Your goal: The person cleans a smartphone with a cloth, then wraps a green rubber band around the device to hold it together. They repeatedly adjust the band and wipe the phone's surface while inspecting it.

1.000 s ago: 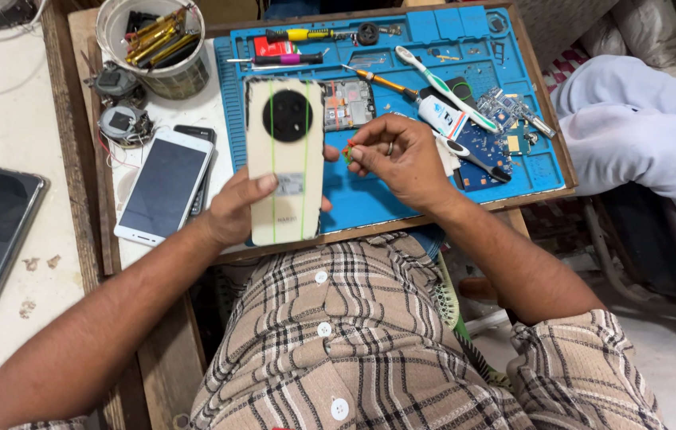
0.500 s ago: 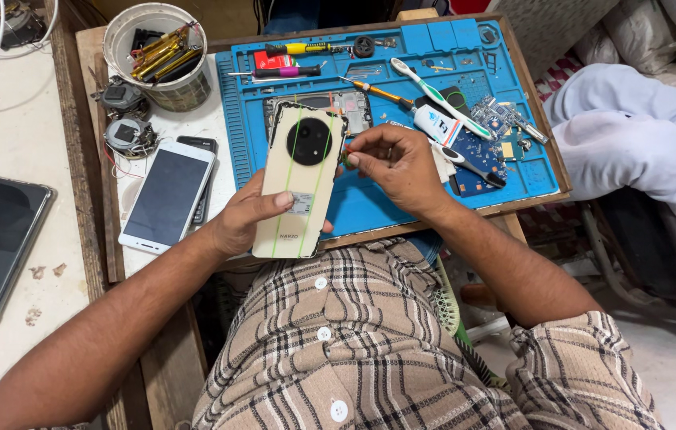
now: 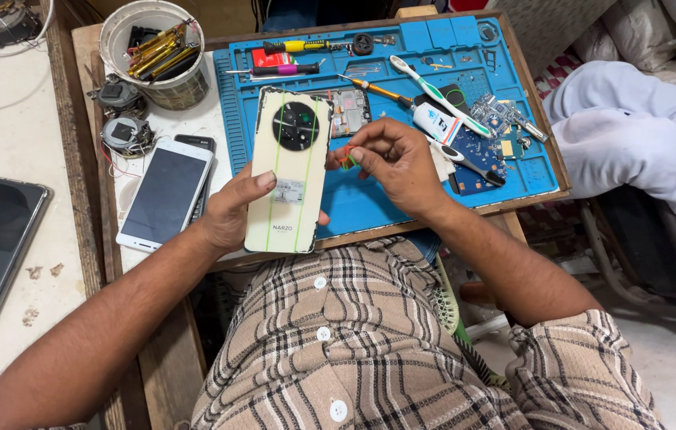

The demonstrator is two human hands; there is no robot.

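Two green rubber bands (image 3: pixel 278 151) run lengthwise round the cream phone (image 3: pixel 288 171), back up over the blue repair mat (image 3: pixel 370 207). My left hand (image 3: pixel 230 211) clamps its lower edge, thumb on the panel. My right hand (image 3: pixel 393 163) is curled, pinching something small and orange. Phone is light, stiff, probably slick; grip the long edges.

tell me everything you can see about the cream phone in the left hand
The cream phone shows its back: a smooth, glossy-looking panel with a round black camera ring near the top, a small grey sticker mid-panel and thin green lines running lengthwise. It stands tilted over the blue mat's left part, gripped low by the left hand.
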